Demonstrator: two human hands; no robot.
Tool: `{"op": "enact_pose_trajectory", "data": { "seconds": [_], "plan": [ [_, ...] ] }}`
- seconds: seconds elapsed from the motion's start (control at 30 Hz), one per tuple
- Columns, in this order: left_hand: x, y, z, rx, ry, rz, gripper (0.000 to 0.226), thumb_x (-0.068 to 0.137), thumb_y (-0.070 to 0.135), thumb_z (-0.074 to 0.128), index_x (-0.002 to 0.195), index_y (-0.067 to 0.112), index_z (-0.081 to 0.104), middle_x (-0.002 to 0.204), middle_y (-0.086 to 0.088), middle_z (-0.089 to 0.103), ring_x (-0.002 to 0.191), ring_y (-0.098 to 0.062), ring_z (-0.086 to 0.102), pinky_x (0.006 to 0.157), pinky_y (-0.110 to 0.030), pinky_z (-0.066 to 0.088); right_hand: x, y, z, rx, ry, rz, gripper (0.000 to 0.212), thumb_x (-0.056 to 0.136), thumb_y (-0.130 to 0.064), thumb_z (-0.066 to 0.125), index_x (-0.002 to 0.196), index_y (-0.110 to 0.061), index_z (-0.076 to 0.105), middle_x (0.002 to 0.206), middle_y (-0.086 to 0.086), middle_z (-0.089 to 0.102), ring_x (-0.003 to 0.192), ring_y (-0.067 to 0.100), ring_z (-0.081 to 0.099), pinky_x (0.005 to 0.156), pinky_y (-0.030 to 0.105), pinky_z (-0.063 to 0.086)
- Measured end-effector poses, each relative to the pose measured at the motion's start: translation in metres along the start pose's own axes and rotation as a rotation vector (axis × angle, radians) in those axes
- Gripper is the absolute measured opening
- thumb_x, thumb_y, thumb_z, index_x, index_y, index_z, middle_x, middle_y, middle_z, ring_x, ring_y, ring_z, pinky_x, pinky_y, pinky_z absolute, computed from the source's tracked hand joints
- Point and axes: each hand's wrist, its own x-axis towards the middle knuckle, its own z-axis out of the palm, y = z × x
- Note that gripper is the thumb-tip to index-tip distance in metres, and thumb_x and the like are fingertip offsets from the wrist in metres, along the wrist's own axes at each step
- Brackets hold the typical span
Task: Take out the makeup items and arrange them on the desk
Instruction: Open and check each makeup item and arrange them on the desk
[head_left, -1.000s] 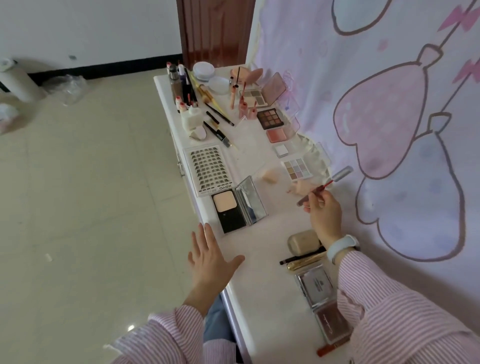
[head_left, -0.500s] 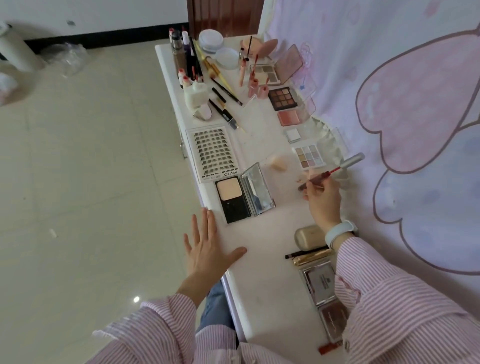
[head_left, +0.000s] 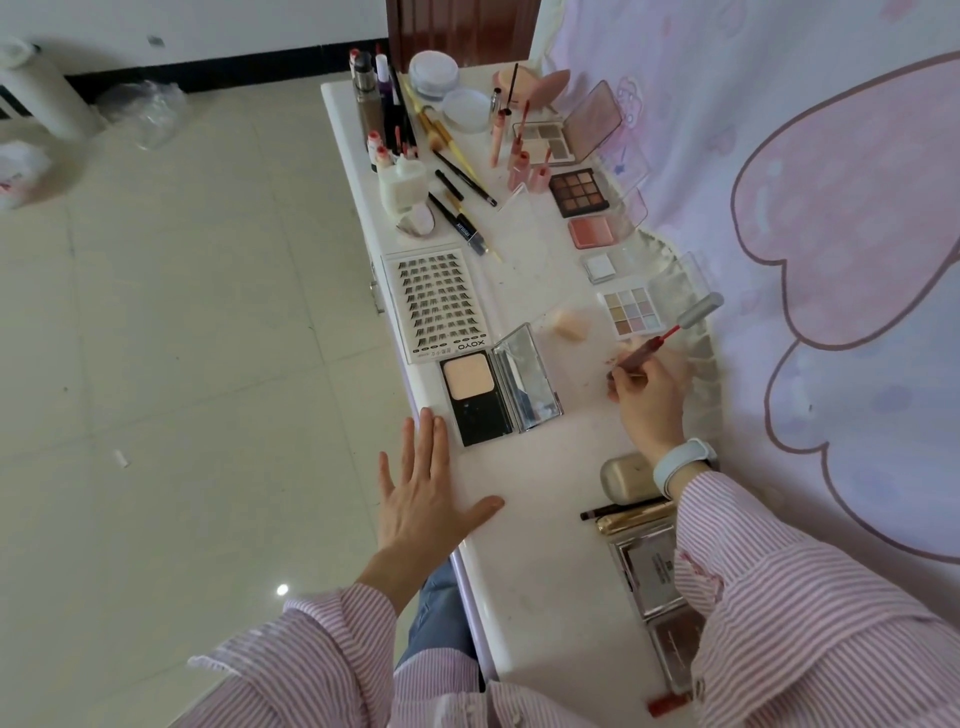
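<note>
The right hand (head_left: 649, 395) pinched a lip gloss wand (head_left: 657, 340), its silver cap pointing toward 2 o'clock, probably to set it down by the pastel palette (head_left: 631, 312) at its 11 o'clock; the left hand (head_left: 421, 493) lay flat, fingers spread, on the desk (head_left: 545, 519) edge, holding nothing, likely as a brace; the open powder compact (head_left: 488, 395) lay at its 1 o'clock, lid raised for display.

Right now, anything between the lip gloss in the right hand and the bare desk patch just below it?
Nothing visible. The right hand grips the lip gloss above the desk. The pastel palette and beige sponge lie beyond it, the open powder compact to its left, none underneath.
</note>
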Motion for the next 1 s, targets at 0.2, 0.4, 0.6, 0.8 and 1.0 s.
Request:
{"op": "enact_pose_trajectory", "data": {
  "seconds": [0.2, 0.4, 0.6, 0.8, 1.0],
  "plan": [
    [0.0001, -0.0002, 0.0000, -0.017, -0.011, -0.003, 0.106, 0.055, 0.089, 0.003, 0.125, 0.024, -0.045, 0.134, 0.010, -0.049, 0.126, -0.014, -0.043, 0.109, -0.044, -0.013, -0.0022, 0.0007, 0.0029, 0.027, 0.016, -0.001, 0.013, 0.089, -0.002, 0.050, 0.099, -0.001, 0.059, 0.080, 0.008, 0.061, 0.074, 0.024, 0.059, 0.080, 0.048, 0.050],
    [-0.0006, 0.0003, -0.0013, -0.028, -0.018, -0.006, 0.106, 0.058, 0.088, 0.009, 0.122, 0.026, -0.047, 0.130, 0.012, -0.053, 0.124, -0.014, -0.044, 0.109, -0.043, -0.014, -0.0037, 0.0020, 0.0042, 0.016, 0.026, -0.007, 0.017, 0.088, -0.003, 0.052, 0.104, -0.002, 0.059, 0.086, 0.011, 0.063, 0.079, 0.029, 0.063, 0.081, 0.044, 0.051],
    [-0.0014, 0.0006, -0.0019, -0.038, -0.023, -0.004, 0.105, 0.057, 0.088, 0.008, 0.121, 0.027, -0.049, 0.129, 0.013, -0.054, 0.123, -0.014, -0.046, 0.109, -0.043, -0.014, -0.0028, 0.0034, 0.0025, -0.052, 0.049, -0.045, 0.013, 0.087, -0.002, 0.052, 0.092, 0.003, 0.063, 0.083, 0.020, 0.066, 0.081, 0.034, 0.063, 0.080, 0.039, 0.049],
    [-0.0011, 0.0005, -0.0016, -0.043, -0.020, -0.006, 0.105, 0.058, 0.088, 0.010, 0.121, 0.027, -0.048, 0.130, 0.013, -0.052, 0.127, -0.015, -0.042, 0.110, -0.044, -0.012, 0.0036, 0.0016, 0.0002, -0.051, -0.003, -0.028, 0.018, 0.090, -0.006, 0.052, 0.102, 0.005, 0.060, 0.098, 0.022, 0.063, 0.090, 0.034, 0.061, 0.083, 0.050, 0.050],
    [-0.0014, -0.0006, -0.0005, -0.048, -0.015, -0.007, 0.105, 0.059, 0.088, 0.012, 0.120, 0.028, -0.049, 0.130, 0.014, -0.053, 0.126, -0.014, -0.042, 0.110, -0.043, -0.011, 0.0037, -0.0002, 0.0005, -0.097, -0.007, -0.043, 0.018, 0.090, -0.008, 0.054, 0.099, 0.007, 0.060, 0.095, 0.024, 0.064, 0.089, 0.036, 0.061, 0.083, 0.050, 0.049]
  ]
}}
